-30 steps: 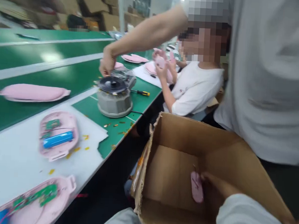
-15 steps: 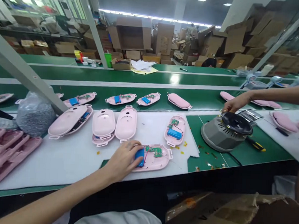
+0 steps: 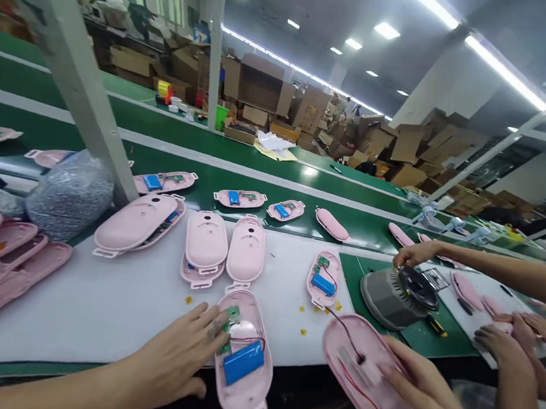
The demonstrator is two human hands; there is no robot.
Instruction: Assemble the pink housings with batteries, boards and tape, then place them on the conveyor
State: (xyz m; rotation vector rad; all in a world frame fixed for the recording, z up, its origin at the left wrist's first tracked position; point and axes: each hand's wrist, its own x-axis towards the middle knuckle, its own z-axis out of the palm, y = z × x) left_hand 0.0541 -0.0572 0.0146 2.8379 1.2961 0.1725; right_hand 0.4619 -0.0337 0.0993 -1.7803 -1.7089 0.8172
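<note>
My left hand lies with its fingers apart over the left edge of a pink shell, touching its green board. A blue battery and thin wires sit in that shell. My right hand grips another pink shell at its right side, with the inside facing up and red and dark wires in it. Behind, a smaller pink shell with a blue battery rests on the white sheet. Two closed-looking pink cases stand side by side beyond my left hand.
Stacked pink shells and a plastic bag are at the left. More pink shells lie on the green belt. Another person's hand touches a grey round device; other hands work at the right.
The shell by my left hand has turned from crosswise to lengthwise. My right hand has come into view holding another shell. The camera view has tilted.
</note>
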